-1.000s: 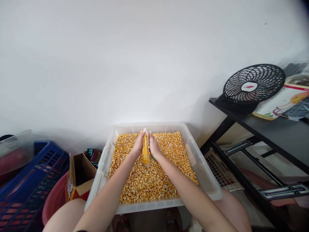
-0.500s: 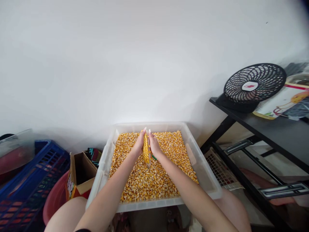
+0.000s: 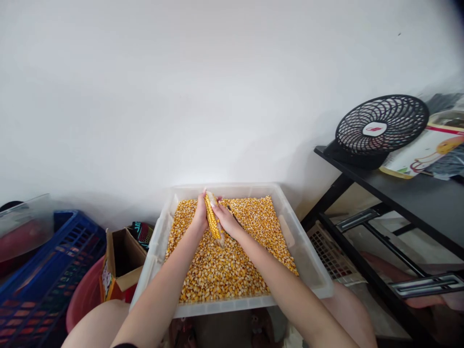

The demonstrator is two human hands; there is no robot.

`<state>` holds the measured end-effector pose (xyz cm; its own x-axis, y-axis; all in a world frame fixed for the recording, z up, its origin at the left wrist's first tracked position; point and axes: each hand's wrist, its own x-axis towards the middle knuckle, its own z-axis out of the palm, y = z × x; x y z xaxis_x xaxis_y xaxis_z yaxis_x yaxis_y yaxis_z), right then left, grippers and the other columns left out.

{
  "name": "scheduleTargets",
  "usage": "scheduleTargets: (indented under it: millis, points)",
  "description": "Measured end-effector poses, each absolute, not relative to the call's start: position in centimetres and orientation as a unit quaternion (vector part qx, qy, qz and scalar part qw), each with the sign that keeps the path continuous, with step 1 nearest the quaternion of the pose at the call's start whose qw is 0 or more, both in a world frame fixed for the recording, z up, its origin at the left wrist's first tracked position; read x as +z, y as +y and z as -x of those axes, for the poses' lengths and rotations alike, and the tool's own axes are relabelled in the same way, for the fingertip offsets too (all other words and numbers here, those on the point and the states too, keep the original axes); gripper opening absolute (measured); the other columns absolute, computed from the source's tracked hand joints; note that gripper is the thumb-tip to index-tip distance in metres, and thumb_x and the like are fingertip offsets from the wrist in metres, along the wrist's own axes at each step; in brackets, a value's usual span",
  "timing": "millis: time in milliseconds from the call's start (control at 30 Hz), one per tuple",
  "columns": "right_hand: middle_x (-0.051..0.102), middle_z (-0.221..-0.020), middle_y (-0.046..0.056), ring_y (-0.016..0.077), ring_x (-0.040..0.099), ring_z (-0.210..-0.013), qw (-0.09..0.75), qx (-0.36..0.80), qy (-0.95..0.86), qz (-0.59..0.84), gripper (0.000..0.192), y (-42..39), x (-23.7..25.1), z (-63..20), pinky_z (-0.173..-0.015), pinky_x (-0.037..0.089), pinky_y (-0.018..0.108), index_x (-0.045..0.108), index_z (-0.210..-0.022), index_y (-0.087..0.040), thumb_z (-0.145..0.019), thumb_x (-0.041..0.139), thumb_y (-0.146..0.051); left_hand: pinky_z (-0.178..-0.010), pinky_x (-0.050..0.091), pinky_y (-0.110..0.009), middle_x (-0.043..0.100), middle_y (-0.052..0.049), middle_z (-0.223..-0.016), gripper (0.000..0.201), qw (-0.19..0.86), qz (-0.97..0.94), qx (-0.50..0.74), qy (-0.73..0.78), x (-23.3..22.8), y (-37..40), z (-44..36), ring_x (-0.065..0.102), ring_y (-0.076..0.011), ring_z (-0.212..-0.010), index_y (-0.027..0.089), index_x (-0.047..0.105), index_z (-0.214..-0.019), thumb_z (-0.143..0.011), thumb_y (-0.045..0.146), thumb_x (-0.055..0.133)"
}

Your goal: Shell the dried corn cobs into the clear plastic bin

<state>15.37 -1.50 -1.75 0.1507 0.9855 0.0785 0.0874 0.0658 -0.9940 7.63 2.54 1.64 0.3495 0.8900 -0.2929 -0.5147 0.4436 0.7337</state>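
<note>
A yellow corn cob (image 3: pixel 213 220) is clasped between both my hands above a clear plastic tub (image 3: pixel 308 261) full of loose corn kernels (image 3: pixel 224 270). My left hand (image 3: pixel 200 216) grips the cob's left side. On its right side, my right hand (image 3: pixel 225 220) presses against it, fingertips near the upper end. The cob leans with its top toward the left. A thin dark tool shows just right of my right hand; I cannot tell what it is.
A black desk fan (image 3: pixel 380 126) and a printed package (image 3: pixel 420 154) sit on a black shelf (image 3: pixel 416 198) at right. At left are a blue crate (image 3: pixel 43 270), a cardboard box (image 3: pixel 121 266) and a red basin (image 3: pixel 81 302). A white wall stands behind the tub.
Both hands shifted slightly left and the cob tilted from upright to leaning left. My right hand slid lower along the cob.
</note>
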Motion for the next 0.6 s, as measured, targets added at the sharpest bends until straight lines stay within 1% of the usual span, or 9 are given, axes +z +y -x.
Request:
scheduleTargets:
  millis: [133, 200, 300, 400, 500, 600]
  points:
    - [0.066, -0.092, 0.005, 0.0195, 0.059, -0.090, 0.556, 0.444, -0.504, 0.489, 0.056, -1.57, -1.72, -15.21, -0.082, 0.043, 0.032, 0.062, -0.105, -0.020, -0.084, 0.029, -0.060, -0.065, 0.052, -0.033, 0.066, -0.009, -0.063, 0.048, 0.795, -0.258, 0.426, 0.346, 1.87, 2.77, -7.18, 0.065, -0.0233, -0.068, 0.012, 0.062, -0.078, -0.075, 0.055, 0.043]
    - [0.066, -0.096, 0.005, 0.0197, 0.059, -0.093, 0.554, 0.451, -0.517, 0.471, 0.054, -1.54, -1.76, -15.26, -0.084, 0.043, 0.032, 0.060, -0.108, -0.020, -0.083, 0.033, -0.059, -0.065, 0.052, -0.033, 0.066, -0.010, -0.063, 0.051, 0.797, -0.260, 0.416, 0.351, 1.76, 2.89, -7.13, 0.065, -0.0238, -0.068, 0.011, 0.063, -0.078, -0.075, 0.056, 0.041]
    - [0.065, -0.098, 0.005, 0.0211, 0.059, -0.093, 0.532, 0.453, -0.531, 0.480, 0.052, -1.43, -2.10, -15.42, -0.084, 0.043, 0.033, 0.062, -0.106, -0.020, -0.080, 0.041, -0.060, -0.066, 0.052, -0.033, 0.066, -0.010, -0.063, 0.049, 0.788, -0.253, 0.433, 0.357, 1.69, 2.96, -7.12, 0.065, -0.0237, -0.068, 0.011, 0.063, -0.077, -0.076, 0.055, 0.042]
    - [0.066, -0.097, 0.005, 0.0211, 0.059, -0.093, 0.521, 0.448, -0.520, 0.507, 0.053, -1.40, -2.36, -15.65, -0.086, 0.042, 0.036, 0.063, -0.103, -0.020, -0.081, 0.036, -0.061, -0.066, 0.052, -0.034, 0.066, -0.009, -0.063, 0.046, 0.794, -0.234, 0.440, 0.348, 1.83, 2.88, -7.05, 0.065, -0.0240, -0.068, 0.013, 0.061, -0.076, -0.077, 0.054, 0.041]
    - [0.065, -0.099, 0.005, 0.0199, 0.058, -0.097, 0.529, 0.456, -0.523, 0.489, 0.054, -1.64, -2.08, -15.73, -0.090, 0.040, 0.036, 0.062, -0.105, -0.021, -0.084, 0.031, -0.060, -0.066, 0.052, -0.035, 0.066, -0.009, -0.063, 0.045, 0.806, -0.225, 0.434, 0.334, 1.86, 3.01, -6.82, 0.065, -0.0246, -0.069, 0.014, 0.060, -0.072, -0.077, 0.054, 0.041]
    - [0.064, -0.102, 0.005, 0.0196, 0.057, -0.098, 0.517, 0.476, -0.551, 0.449, 0.051, -1.91, -1.72, -15.57, -0.090, 0.040, 0.034, 0.058, -0.111, -0.022, -0.083, 0.037, -0.058, -0.066, 0.052, -0.035, 0.065, -0.009, -0.060, 0.045, 0.795, -0.223, 0.452, 0.337, 1.65, 3.44, -6.48, 0.065, -0.0244, -0.069, 0.015, 0.058, -0.068, -0.076, 0.056, 0.040]
